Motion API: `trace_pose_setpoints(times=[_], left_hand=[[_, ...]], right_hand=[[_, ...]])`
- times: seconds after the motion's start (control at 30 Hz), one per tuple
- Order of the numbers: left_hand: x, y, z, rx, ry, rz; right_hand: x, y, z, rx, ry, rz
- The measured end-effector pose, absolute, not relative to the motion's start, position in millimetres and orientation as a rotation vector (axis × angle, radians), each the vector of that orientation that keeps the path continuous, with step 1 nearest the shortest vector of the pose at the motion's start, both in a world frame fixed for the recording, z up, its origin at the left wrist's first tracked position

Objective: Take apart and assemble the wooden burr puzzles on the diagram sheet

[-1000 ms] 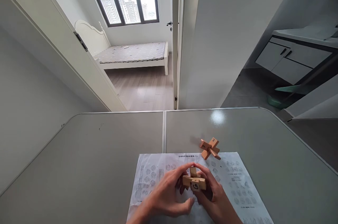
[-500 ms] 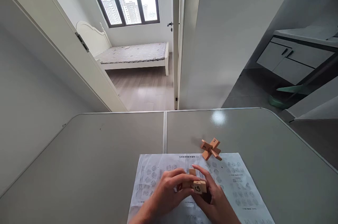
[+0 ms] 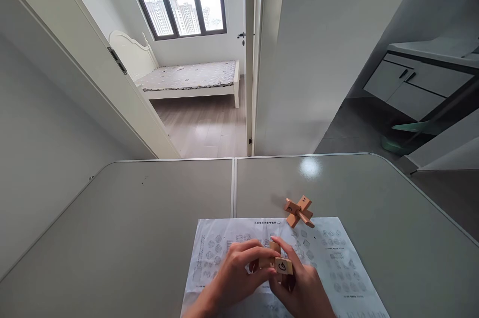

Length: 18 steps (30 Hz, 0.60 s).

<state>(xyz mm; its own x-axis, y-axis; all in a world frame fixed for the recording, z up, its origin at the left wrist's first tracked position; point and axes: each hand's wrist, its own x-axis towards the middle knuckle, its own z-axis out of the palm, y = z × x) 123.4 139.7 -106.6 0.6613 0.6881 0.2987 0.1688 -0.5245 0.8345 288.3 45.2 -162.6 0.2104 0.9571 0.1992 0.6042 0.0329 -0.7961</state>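
Between both hands is a small wooden interlocking puzzle (image 3: 283, 266) of light blocks, one end marked with a dark character. My left hand (image 3: 243, 264) grips it from the left, thumb below and fingers along the top. Closed round its right side, my right hand (image 3: 299, 278) has its index finger reaching up to the upright block. Fingers hide much of the puzzle. Beneath them lies a printed instruction sheet (image 3: 213, 270) with rows of small diagrams. A second wooden puzzle (image 3: 299, 211), orange-brown and cross-shaped with numbered pieces, rests at the sheet's top edge.
The grey-green table (image 3: 123, 238) has a pale rim and a seam (image 3: 234, 188) down its middle. Past its far edge, a doorway shows a bed (image 3: 190, 76) beneath a window. At right stands a white cabinet (image 3: 415, 81).
The puzzle in my hands has turned slightly, so its marked end faces me more squarely. My right hand has shifted a little left. The cross-shaped puzzle has stayed put.
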Motion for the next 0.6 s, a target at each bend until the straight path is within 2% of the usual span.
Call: trace_pose_setpoints(times=[0.17,0.3,0.47,0.6], left_hand=[[121.6,141.3,-111.0,1.968,0.758,0.881],[122.4,141.9,-106.8,1.926,0.805,0.806],[125.5,141.4,-100.0,1.875,0.882,0.684],[127.2,143.5,-99.5,1.843,0.875,0.644]], right_hand=[[292.6,46.9,-162.2,-1.675,-1.653,0.316],[293.1,49.0,-158.5,-1.615,-1.733,0.155],[296.4,48.2,-160.7,-1.608,-1.769,0.214],[299.3,47.5,-157.8,-1.573,-1.707,0.416]])
